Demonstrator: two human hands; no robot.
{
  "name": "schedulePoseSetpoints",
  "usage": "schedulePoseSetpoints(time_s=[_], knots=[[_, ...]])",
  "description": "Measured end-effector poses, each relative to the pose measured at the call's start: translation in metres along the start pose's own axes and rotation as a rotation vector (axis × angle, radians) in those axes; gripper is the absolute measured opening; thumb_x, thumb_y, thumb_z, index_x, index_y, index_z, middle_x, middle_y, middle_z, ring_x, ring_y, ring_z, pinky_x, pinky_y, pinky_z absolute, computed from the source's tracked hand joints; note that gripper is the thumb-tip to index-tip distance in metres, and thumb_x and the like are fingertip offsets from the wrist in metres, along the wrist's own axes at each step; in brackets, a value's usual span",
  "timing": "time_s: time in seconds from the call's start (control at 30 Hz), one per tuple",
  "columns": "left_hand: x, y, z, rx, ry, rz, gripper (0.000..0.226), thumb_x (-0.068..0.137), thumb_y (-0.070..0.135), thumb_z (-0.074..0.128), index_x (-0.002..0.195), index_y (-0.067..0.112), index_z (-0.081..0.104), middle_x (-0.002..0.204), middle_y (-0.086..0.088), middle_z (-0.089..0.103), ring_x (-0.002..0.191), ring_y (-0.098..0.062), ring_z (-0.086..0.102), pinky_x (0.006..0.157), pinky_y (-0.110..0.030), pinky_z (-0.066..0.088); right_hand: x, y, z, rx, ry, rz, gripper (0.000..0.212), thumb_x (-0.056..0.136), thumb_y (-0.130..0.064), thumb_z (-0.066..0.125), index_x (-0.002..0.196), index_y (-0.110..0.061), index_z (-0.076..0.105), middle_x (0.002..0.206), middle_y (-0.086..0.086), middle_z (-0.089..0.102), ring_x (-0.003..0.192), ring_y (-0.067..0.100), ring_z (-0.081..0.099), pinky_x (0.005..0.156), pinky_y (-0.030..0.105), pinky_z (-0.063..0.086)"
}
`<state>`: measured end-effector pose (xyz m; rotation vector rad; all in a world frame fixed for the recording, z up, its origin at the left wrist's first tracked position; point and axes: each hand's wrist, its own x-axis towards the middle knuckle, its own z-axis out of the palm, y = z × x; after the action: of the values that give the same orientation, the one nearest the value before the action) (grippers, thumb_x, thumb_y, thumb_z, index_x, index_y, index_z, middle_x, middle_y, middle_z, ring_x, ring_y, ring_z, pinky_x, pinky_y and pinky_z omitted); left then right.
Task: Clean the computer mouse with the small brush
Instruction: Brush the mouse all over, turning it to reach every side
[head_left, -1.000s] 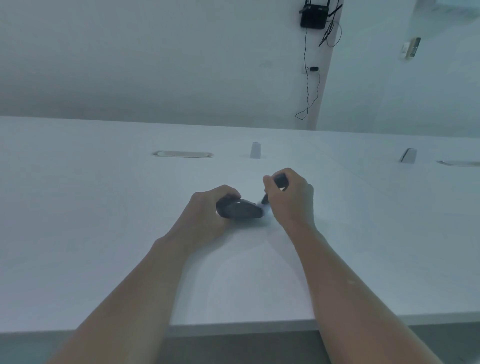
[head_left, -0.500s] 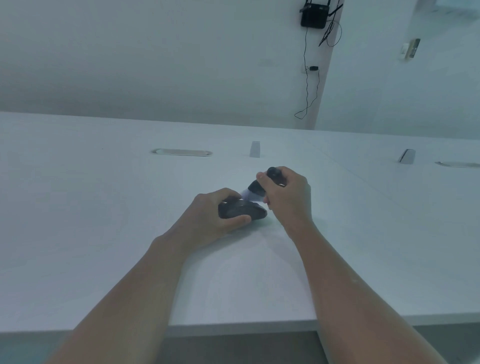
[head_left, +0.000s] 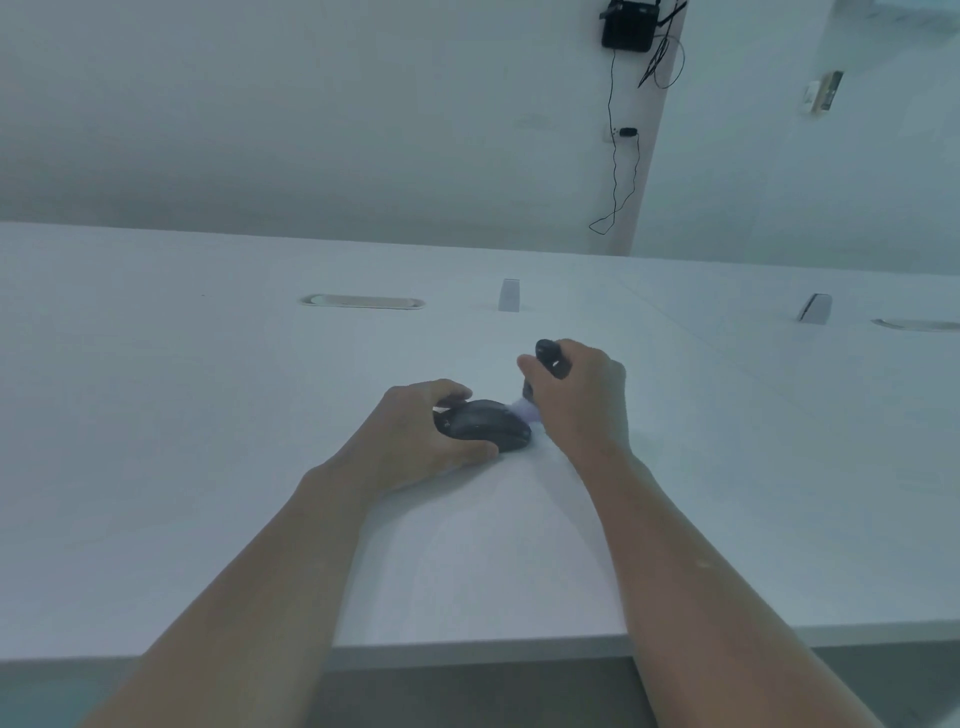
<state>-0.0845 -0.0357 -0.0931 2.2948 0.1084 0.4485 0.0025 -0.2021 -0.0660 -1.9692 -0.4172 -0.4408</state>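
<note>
A dark grey computer mouse (head_left: 485, 423) lies on the white table (head_left: 182, 441), held at its left end by my left hand (head_left: 415, 434), thumb along the near side and fingers over the far side. My right hand (head_left: 576, 400) grips a small brush (head_left: 546, 358) with a black handle; the handle's top sticks out above my fingers. Its pale bristles (head_left: 519, 408) touch the mouse's far right end. Most of the handle is hidden inside my fist.
On the table behind my hands sit an oval cable grommet (head_left: 362, 301) and two small grey brackets (head_left: 508, 295) (head_left: 813, 308). Another grommet (head_left: 917, 325) lies at the far right. The table's front edge (head_left: 467, 647) runs close to me. A black box with cables (head_left: 627, 28) hangs on the wall.
My right hand has swung the brush from the mouse's top back down to its right end, with the handle now more upright. My left hand still holds the mouse, slightly turned.
</note>
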Motion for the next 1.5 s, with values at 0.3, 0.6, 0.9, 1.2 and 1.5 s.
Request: schedulePoseSetpoints(time_s=[0.3,0.6,0.9,1.2,1.5], knots=[[0.001,0.001,-0.001,0.090,0.000,0.019,0.038,0.066,0.048,0.088,0.096,0.031,0.074,0.083,0.007,0.074,0.078,-0.011,0.068,0.071,-0.030,0.053,-0.003,-0.003,0.005,0.028,-0.063,0.025,0.025,0.089,-0.027,0.073,0.071,-0.013,0.064,0.067,-0.005,0.067,0.060,0.009,0.056,0.059,0.022,0.040],[0.000,0.005,-0.006,-0.038,0.063,0.065,0.050,0.067,0.021,0.093,0.111,0.029,0.070,0.100,0.014,0.072,0.081,0.012,0.061,0.068,-0.004,0.042,-0.005,-0.011,0.006,0.204,-0.095,-0.049,0.025,0.092,-0.034,0.074,0.084,-0.010,0.071,0.077,-0.002,0.071,0.061,0.013,0.061,0.058,0.016,0.042],[0.003,0.000,-0.008,-0.192,0.142,0.063,0.019,0.086,0.031,0.082,0.105,0.031,0.078,0.092,0.013,0.078,0.086,-0.011,0.071,0.082,-0.026,0.054,-0.003,-0.005,0.006,0.191,-0.053,-0.004,0.025,0.091,-0.032,0.074,0.084,-0.009,0.071,0.076,-0.002,0.070,0.066,0.014,0.060,0.058,0.012,0.042],[0.003,-0.003,-0.007,-0.233,0.168,0.010,0.066,0.068,0.020,0.095,0.128,0.023,0.067,0.109,0.014,0.076,0.097,-0.009,0.074,0.088,-0.024,0.057,-0.002,-0.003,0.006,0.187,0.103,-0.061,0.025,0.097,-0.028,0.069,0.079,-0.014,0.061,0.076,-0.004,0.065,0.064,0.014,0.053,0.059,0.014,0.036],[0.001,0.005,0.000,-0.138,0.225,0.090,0.053,0.068,0.009,0.090,0.111,0.030,0.068,0.093,0.013,0.076,0.092,-0.008,0.072,0.077,-0.026,0.059,-0.016,-0.018,0.023,0.283,0.023,-0.245,0.014,0.095,-0.019,0.072,0.085,-0.018,0.063,0.076,-0.007,0.063,0.064,0.002,0.059,0.063,0.012,0.042]])
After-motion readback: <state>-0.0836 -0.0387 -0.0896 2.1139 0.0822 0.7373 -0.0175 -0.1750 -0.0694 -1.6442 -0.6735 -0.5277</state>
